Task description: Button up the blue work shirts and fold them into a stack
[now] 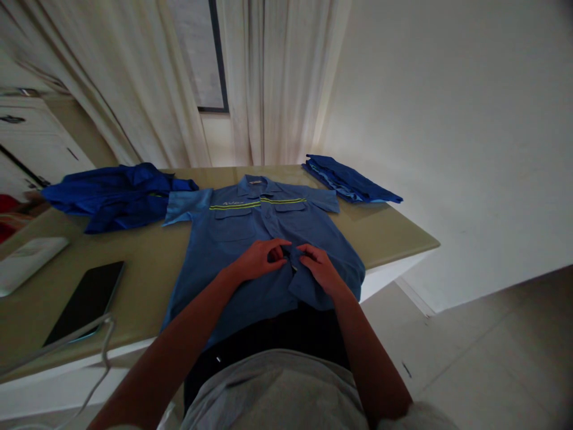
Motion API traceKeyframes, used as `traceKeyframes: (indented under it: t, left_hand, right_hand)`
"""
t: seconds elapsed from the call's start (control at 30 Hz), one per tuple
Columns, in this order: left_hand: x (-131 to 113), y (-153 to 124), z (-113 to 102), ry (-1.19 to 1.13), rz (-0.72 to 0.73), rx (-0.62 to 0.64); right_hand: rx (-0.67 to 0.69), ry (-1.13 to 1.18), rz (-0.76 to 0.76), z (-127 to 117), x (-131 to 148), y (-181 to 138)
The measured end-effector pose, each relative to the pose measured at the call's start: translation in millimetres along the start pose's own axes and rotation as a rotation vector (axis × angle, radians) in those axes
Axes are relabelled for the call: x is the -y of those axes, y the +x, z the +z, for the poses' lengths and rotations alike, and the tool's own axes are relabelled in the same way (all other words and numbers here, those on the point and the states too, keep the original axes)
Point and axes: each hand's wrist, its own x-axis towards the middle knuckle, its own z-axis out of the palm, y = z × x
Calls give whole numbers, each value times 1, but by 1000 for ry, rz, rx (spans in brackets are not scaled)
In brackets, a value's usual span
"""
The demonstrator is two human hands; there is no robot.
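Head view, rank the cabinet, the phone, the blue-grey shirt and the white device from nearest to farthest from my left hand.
1. Blue-grey shirt: right at the left hand, spread beneath it.
2. Phone: off to that hand's left.
3. White device: farther left, past the phone.
4. Cabinet: far left, in the background.

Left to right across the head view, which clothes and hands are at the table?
Crumpled blue garment → spread-out shirt, left hand then right hand at its front → folded blue clothes.
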Motion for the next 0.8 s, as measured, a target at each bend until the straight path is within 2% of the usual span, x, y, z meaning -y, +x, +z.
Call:
traceKeyframes:
  t: [0.13,0.33,0.53,0.67,0.8]
  left_hand:
    - [-2,-1,-1,-35,9,-24]
    - [-1,-1,-2,-39,-17,-34]
    - [-4,-2,-3,-18,4,-16]
    - [-19,-7,5,148,-3,-54]
    - [-34,-17,23,381,-33,-169]
  right_hand:
    - [22,31,24,0,1,-1]
    - [-59,63,51,0,5,-5]
    - [-78,-24,33,1,0,-4]
    - [-60,-74,20,7,-1,-3]
    - [-13,-93,15,10,-2,-4]
